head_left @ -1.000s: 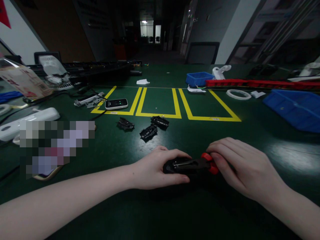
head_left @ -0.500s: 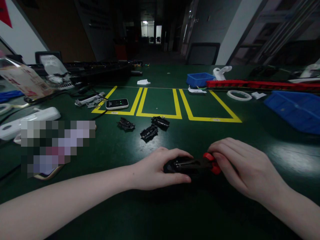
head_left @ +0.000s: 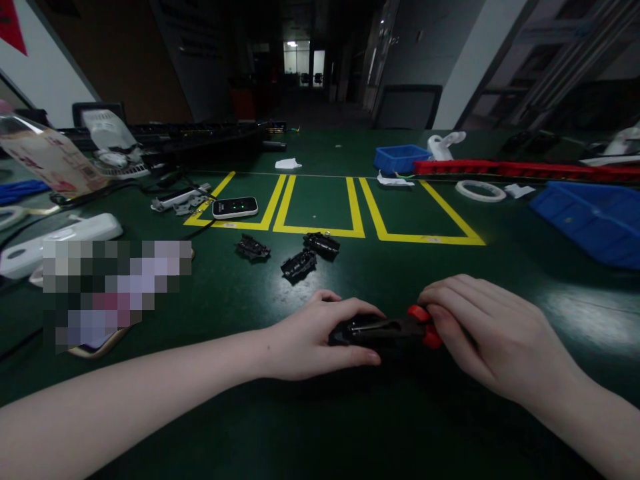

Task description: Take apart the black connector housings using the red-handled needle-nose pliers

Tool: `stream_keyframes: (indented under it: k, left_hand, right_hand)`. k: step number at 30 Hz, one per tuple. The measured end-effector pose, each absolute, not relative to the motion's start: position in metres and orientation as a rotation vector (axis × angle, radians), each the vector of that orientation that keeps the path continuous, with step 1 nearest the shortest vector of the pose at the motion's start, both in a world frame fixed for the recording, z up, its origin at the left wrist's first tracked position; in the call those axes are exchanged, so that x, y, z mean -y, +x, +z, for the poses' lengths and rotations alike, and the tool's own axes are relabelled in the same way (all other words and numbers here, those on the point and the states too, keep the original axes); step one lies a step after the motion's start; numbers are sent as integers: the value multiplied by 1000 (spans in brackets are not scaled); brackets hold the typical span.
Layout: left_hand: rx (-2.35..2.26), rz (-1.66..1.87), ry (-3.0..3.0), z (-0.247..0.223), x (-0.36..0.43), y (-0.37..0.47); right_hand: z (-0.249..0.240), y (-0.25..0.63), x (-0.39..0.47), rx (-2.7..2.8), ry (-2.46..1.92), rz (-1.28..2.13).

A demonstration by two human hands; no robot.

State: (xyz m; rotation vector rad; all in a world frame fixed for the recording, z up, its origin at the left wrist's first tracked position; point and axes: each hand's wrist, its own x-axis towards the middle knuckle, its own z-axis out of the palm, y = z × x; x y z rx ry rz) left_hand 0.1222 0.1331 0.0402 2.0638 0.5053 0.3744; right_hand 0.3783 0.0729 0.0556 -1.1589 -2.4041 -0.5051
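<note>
My left hand (head_left: 320, 337) is wrapped round a black part (head_left: 345, 332), thumb on the near side and fingers on the far side. From the right, my right hand (head_left: 480, 333) grips a tool with red handles (head_left: 424, 327). The tool's dark metal end reaches left to the black part between my hands; where exactly they meet is too dark to make out. Beyond my left hand, three black pieces lie on the green table: one on the left (head_left: 253, 247), one in the middle (head_left: 299, 266) and one on the right (head_left: 321, 245).
Yellow tape outlines (head_left: 320, 233) mark the table (head_left: 240, 427). A white device (head_left: 235, 207) with green lights lies on the left outline. At left are a blurred-out phone (head_left: 120, 293) and a bottle (head_left: 50, 157); at right, a blue bin (head_left: 595, 223), tape roll (head_left: 481, 191) and red strip (head_left: 500, 169).
Both hands keep their holds. The fingers at the back of my left hand have lifted a little, and the view has shifted very slightly.
</note>
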Motion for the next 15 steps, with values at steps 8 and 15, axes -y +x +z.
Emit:
stream_keyframes:
  k: [8, 15]
  left_hand:
    - [-513, 413, 2047, 40, -132, 123]
    - [-481, 374, 2093, 40, -134, 123]
  right_hand:
    - [58, 379, -74, 2394, -1166, -466]
    - [54, 374, -74, 2406, -1153, -487]
